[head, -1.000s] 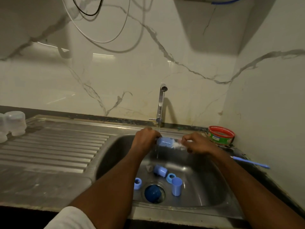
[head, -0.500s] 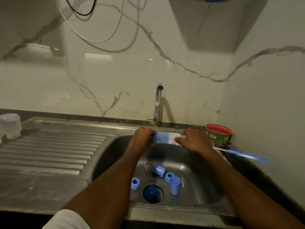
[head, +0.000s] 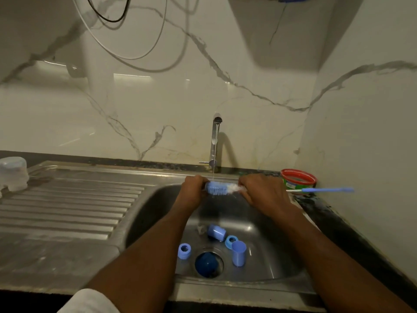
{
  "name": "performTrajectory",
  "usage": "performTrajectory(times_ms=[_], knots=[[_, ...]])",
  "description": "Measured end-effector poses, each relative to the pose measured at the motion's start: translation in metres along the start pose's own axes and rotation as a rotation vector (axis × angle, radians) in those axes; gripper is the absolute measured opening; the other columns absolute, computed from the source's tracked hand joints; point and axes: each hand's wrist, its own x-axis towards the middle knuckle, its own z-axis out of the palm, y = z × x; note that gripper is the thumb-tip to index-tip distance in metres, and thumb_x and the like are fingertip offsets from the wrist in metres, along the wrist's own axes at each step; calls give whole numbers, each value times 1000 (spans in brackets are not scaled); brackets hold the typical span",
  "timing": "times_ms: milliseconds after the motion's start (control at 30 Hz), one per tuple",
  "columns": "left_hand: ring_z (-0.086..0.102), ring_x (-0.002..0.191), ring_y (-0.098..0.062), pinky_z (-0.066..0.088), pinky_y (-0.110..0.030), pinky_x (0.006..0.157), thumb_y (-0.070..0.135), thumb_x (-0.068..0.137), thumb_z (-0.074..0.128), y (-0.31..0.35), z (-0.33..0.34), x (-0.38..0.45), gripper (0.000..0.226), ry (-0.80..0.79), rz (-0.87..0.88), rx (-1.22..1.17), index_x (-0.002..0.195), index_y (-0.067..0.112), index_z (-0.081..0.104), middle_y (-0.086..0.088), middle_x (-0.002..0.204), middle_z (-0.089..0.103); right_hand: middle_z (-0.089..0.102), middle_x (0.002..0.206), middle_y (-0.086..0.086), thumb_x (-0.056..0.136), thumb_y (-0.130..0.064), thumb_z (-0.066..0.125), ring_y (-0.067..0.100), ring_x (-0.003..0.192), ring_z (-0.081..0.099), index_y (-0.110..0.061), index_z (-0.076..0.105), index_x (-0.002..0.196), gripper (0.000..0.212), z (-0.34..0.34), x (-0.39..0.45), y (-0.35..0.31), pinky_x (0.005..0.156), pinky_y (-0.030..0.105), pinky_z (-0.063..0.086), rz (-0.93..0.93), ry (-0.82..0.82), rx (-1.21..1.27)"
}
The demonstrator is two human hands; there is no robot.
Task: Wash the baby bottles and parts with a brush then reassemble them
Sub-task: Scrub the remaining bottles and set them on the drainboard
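Two grips curl round brush (head: 217, 188) | left hand (head: 193, 190) at tip | right hand (head: 264, 192) on handle

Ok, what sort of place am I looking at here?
Most likely a home kitchen: a steel sink with a ribbed draining board, a running tap and a marble-look splashback.

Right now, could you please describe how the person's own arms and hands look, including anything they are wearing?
Both forearms are bare from the elbow down. A white sleeve shows at the left upper arm, at the bottom edge of the view; the right arm shows no sleeve in frame. The left hand and right hand wear no gloves, and no watch, bracelet or ring can be seen.
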Motion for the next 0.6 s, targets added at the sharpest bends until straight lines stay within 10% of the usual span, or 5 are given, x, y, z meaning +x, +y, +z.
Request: performTrajectory(times_ms=[167,300,600], knots=[[69,93,-10,56,-29,88,24,87,79,5,-2,-3,22,146,42,4,108,20,74,1,101,75,71,93,1,93,-52,59,21,82,66,-24,69,104,31,1,12,-9,77,40,57,388,-100,125],[68,96,-11,56,-31,90,24,91,73,11,4,-6,21,115,154,154,112,22,70,-1,106,73,65,71,4,100,-30,62,13,56,53,-5,68,100,25,-18,16,-6,53,24,45,658,-452,867],[65,106,-16,53,-36,97,26,95,68,4,4,1,28,-83,148,92,122,22,66,-3,118,70,64,118,-8,81,-70,65,17,102,61,-39,50,121,53,-1,-4,13,84,34,50,-50,-123,99]])
